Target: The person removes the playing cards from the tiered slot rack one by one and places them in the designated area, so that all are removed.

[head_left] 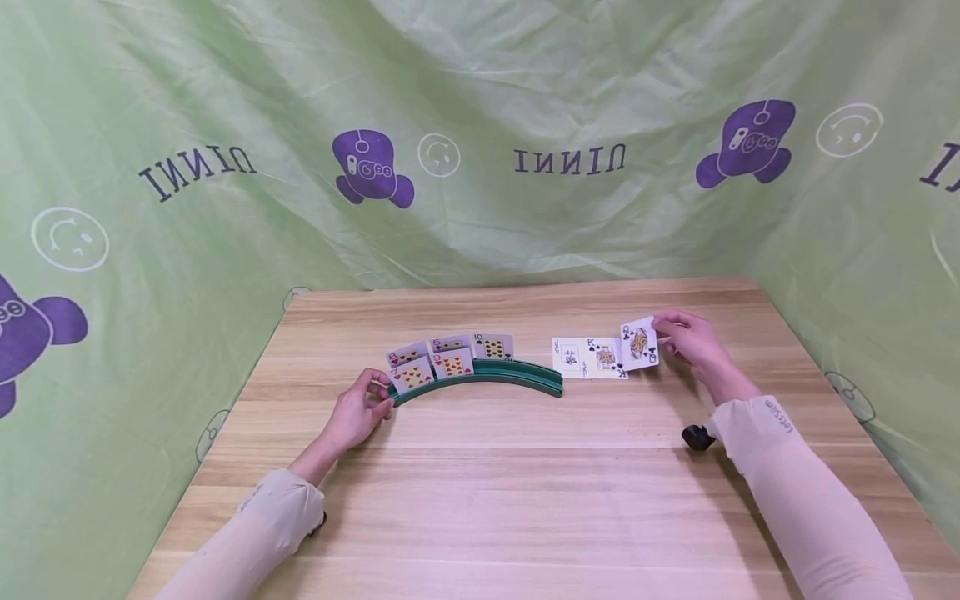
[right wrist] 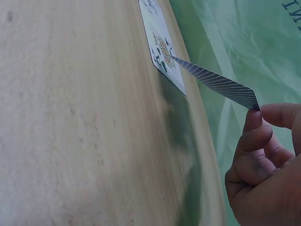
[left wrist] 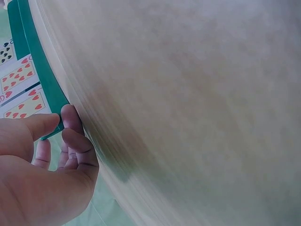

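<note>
With thumb and fingertips, my left hand [head_left: 360, 410] grips the left end of a green curved playing-card holder [head_left: 517, 372]. In its back row stand an eight [head_left: 407, 355], a five [head_left: 450, 344] and a black ten [head_left: 493, 345]; the seven of hearts [head_left: 412, 377] and nine of hearts [head_left: 453, 363] stand in front, partly hiding that row. My right hand [head_left: 688, 340] pinches a black queen card [head_left: 639, 343] by its right edge, tilted up off the table. The right wrist view shows its patterned back [right wrist: 221, 84], with the far edge overlapping a face-up card [right wrist: 162, 47].
Right of the holder, a joker [head_left: 570, 358] and a king of spades [head_left: 604, 358] lie face up side by side. The wooden table [head_left: 510, 500] ends at a green printed cloth [head_left: 480, 225] behind. A black object [head_left: 697, 437] is at the right cuff.
</note>
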A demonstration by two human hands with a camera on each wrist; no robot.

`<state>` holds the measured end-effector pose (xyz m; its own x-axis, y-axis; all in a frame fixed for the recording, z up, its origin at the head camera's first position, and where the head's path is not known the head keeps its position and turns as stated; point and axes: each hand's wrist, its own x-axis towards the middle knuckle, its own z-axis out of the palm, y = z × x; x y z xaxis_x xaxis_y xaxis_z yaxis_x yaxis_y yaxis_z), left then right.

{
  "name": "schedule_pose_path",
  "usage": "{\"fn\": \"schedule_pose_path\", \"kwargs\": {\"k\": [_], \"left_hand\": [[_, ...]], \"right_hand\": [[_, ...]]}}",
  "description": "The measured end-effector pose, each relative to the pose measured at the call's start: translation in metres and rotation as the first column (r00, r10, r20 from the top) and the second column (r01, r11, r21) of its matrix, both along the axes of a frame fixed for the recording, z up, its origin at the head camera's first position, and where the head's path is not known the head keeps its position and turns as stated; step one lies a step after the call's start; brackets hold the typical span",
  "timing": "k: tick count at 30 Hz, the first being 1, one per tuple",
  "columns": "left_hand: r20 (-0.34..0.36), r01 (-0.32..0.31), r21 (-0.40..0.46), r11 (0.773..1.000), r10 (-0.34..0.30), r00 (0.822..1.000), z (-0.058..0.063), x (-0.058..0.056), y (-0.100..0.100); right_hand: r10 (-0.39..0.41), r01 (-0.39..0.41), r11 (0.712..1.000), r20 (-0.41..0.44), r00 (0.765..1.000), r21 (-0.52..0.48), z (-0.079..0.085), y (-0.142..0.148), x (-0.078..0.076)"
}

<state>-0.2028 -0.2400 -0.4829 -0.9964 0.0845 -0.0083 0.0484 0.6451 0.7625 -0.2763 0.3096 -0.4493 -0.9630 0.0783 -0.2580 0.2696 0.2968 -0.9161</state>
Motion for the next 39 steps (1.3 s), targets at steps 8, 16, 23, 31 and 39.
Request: {"fn": "schedule_pose_path", "kwargs": {"k": [8, 16, 23, 31, 39], "left_hand": [[0.000, -0.002, -0.005, 1.000, 0.002, 1.000, -0.001, 0.000, 0.000], [0.011, -0.012, -0.012, 1.000, 0.013, 1.000, 0.001, 0.000, 0.000], [-0.042, 0.005, -0.003, 1.000, -0.005, 0.999, -0.001, 0.001, 0.000], [-0.011, 0.003, -0.013, 1.000, -0.003, 1.000, 0.001, 0.000, 0.000], [0.012, -0.001, -0.011, 1.000, 0.001, 1.000, 0.002, 0.001, 0.000]], "right_hand": [[-0.009, 0.007, 0.998, 0.036, 0.999, 0.063, -0.002, 0.002, 0.000], [-0.007, 0.001, 0.995, 0.057, 0.998, 0.103, -0.005, 0.002, -0.001], [-0.027, 0.020, 0.992, 0.051, 0.998, 0.122, -0.009, 0.005, -0.001], [-0.021, 0.014, 0.988, 0.044, 0.999, 0.156, -0.011, 0.007, -0.002], [-0.003, -0.010, 0.985, 0.073, 0.997, 0.172, -0.012, 0.007, 0.000]]}}
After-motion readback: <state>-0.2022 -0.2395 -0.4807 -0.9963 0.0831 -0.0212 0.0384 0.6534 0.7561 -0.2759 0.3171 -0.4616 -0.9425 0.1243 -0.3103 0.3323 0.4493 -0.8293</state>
